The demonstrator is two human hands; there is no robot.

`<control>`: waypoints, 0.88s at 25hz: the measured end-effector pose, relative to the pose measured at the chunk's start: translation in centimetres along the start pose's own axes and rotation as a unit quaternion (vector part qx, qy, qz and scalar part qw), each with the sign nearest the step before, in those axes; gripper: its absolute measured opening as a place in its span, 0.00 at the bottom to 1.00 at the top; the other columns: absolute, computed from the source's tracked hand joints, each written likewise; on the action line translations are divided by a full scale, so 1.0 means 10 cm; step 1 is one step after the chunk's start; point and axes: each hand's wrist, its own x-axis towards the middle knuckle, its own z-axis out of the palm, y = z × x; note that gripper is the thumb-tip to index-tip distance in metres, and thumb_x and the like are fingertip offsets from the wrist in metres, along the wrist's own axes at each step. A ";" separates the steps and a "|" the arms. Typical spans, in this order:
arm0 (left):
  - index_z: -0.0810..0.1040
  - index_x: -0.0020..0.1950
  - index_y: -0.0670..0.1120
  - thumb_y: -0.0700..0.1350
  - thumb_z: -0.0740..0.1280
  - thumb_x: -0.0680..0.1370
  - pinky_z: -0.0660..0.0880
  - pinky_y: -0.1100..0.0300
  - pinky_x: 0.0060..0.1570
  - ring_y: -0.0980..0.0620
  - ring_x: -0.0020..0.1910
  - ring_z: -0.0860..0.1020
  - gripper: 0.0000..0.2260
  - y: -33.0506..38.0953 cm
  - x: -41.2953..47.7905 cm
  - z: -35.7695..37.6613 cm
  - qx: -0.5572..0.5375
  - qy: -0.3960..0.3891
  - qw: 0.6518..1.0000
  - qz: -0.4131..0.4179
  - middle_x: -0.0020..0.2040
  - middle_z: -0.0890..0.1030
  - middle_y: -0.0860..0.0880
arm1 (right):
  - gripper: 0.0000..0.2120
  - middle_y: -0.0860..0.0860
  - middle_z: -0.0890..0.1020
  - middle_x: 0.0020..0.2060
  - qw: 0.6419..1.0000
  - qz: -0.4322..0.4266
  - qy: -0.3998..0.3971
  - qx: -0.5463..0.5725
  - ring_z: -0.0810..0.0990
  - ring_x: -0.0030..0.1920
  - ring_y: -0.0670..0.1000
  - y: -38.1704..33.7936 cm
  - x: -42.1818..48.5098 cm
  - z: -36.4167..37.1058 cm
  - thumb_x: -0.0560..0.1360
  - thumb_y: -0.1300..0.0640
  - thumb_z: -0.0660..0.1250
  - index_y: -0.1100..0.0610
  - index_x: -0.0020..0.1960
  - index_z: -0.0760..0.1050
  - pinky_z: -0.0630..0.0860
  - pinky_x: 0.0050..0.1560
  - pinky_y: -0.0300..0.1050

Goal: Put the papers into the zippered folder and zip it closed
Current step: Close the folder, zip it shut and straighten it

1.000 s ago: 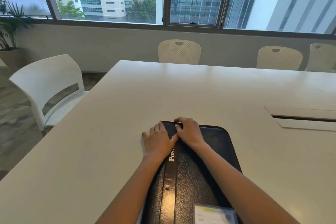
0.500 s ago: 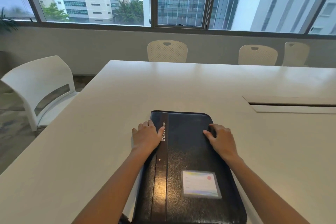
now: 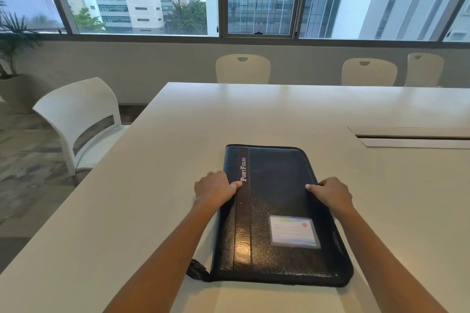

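Between left hand [image 3: 216, 187] and right hand [image 3: 333, 192], one black zippered folder [image 3: 277, 198] lies closed on the white surface [image 3: 152, 211].
One label card [image 3: 293, 231] sits nearer than the fingers [image 3: 209, 176]; both hands, together at its far edge a second ago, now grip opposite long sides, fingers curled, thumbs on top; four chairs [image 3: 243, 68] stand beyond.

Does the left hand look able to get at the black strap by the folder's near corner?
Probably yes. The strap lies uncovered on the table on that hand's side; the left hand, gripping the folder by its edge, would need to let go and draw back.
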 end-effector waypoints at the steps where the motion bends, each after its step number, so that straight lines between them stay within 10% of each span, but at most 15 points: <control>1: 0.76 0.54 0.46 0.68 0.63 0.73 0.69 0.56 0.42 0.48 0.48 0.77 0.25 -0.01 0.00 -0.01 -0.014 -0.008 1.000 -0.003 0.51 0.80 0.47 | 0.17 0.56 0.82 0.38 1.000 0.009 -0.006 0.014 0.79 0.40 0.56 -0.02 -0.01 0.00 0.72 0.46 0.71 0.61 0.42 0.80 0.72 0.40 0.46; 22: 0.71 0.51 0.46 0.64 0.69 0.71 0.75 0.55 0.47 0.47 0.48 0.79 0.23 -1.83 0.16 -0.59 -0.075 -0.032 0.986 -0.142 0.50 0.80 0.46 | 0.16 0.59 0.83 0.44 0.984 -0.061 -0.129 0.105 0.82 0.45 0.58 -1.63 -0.51 0.94 0.69 0.52 0.76 0.63 0.47 0.79 0.78 0.47 0.50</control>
